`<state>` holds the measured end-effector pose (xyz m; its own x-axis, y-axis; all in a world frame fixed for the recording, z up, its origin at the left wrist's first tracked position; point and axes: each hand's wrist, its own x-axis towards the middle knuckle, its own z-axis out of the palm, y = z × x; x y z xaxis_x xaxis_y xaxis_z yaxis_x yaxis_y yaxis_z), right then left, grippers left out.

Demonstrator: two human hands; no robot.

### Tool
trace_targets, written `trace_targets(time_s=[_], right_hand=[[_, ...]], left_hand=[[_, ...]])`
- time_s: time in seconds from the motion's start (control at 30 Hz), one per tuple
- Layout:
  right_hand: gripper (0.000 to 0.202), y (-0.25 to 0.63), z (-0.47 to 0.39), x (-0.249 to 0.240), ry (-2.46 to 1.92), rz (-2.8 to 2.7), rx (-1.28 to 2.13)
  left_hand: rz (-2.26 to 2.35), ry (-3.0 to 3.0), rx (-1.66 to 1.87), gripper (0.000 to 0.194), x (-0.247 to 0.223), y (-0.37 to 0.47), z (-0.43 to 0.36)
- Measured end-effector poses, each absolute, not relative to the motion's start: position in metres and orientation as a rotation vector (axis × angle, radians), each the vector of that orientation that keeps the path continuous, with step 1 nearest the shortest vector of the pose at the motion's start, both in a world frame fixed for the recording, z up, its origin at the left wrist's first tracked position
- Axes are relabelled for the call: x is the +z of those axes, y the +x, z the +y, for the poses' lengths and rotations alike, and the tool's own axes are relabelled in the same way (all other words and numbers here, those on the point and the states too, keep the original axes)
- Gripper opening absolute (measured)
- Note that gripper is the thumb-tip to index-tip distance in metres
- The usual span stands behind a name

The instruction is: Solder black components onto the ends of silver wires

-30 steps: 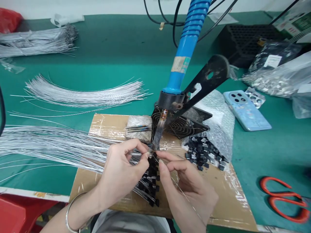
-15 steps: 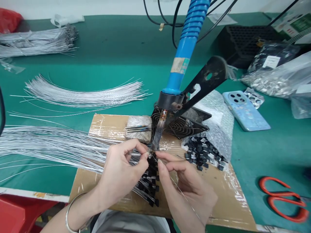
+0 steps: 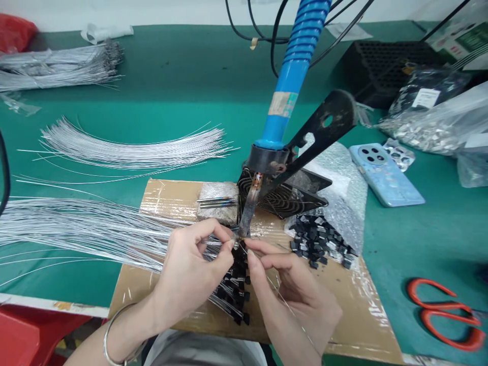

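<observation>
"Wire (image 3: 304,330) in which hand?"

"Right hand (image 3: 299,292), lower centre, pinching it; left hand (image 3: 198,267) pinches a small piece, too tiny to identify, by the soldering iron (image 3: 282,107)."

"Farther back?"

"White strands (image 3: 133,151), upper left, on the table (image 3: 171,112)."

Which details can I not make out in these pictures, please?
All in the head view:
Small workpiece in left hand: tiny, partly behind fingertips.
Soldering iron: tip blurred beside fingertips.
Thin wire at right hand: lower end too fine.
Red-handled scissors: blades cut off by right edge.
Bag label: print too small.
</observation>
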<state>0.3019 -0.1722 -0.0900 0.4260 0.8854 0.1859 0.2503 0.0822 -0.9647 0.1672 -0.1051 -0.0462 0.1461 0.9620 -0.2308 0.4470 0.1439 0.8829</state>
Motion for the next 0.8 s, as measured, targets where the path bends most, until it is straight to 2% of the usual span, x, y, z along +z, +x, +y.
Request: trace_targets(time_s=[0.8], right_hand=[[0.014,0.3002,-0.1717,-0.0911,-1.442,-1.048,0.635]], left_hand=[[1.428,1.463,0.683,0.016,-0.0454,0.1666,-0.1074]])
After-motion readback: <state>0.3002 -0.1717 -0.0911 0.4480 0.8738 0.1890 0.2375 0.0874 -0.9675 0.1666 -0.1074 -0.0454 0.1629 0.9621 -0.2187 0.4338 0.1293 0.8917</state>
